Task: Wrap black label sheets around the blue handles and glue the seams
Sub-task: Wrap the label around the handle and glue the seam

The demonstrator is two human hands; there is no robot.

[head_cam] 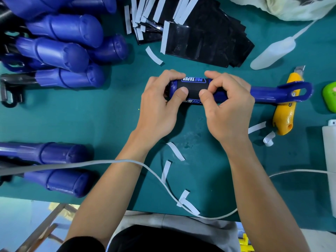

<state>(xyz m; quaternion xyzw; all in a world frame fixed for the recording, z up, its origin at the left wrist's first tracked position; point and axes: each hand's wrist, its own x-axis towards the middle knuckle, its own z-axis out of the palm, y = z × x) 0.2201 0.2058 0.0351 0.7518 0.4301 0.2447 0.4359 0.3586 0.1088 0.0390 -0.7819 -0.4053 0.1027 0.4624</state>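
1. the handle (263,93) lies crosswise at mid table (109,115), held in both hands, with its looped end pointing right.
2. a black label (192,87) printed "pro taper" is wrapped round its thick part, between the two hands.
3. the left hand (160,106) grips the butt end, fingers curled over the top and thumb pressed on the label.
4. the right hand (227,106) grips just beside it, fingers curled over the handle, thumb tip on the label near the other thumb.
5. the thin shaft crosses over a yellow knife (286,110) lying under it.
6. black sheets (200,37) with white edge strips are fanned out on the far side, just beyond the hands.
7. a white squeeze bottle (272,51) lies tilted to the right of the sheets.
8. a heap (63,42) of bare blue handles fills the far left. two more (60,170) lie at the near left.
9. white strips (175,150) are scattered on the table, several between and beside the forearms.
10. a white cable (54,167) drapes over the left wrist and loops along the near edge.
11. at the right edge are a green object (330,95), cut off, and a white container (330,160). a pale bag (281,6) sits far right.
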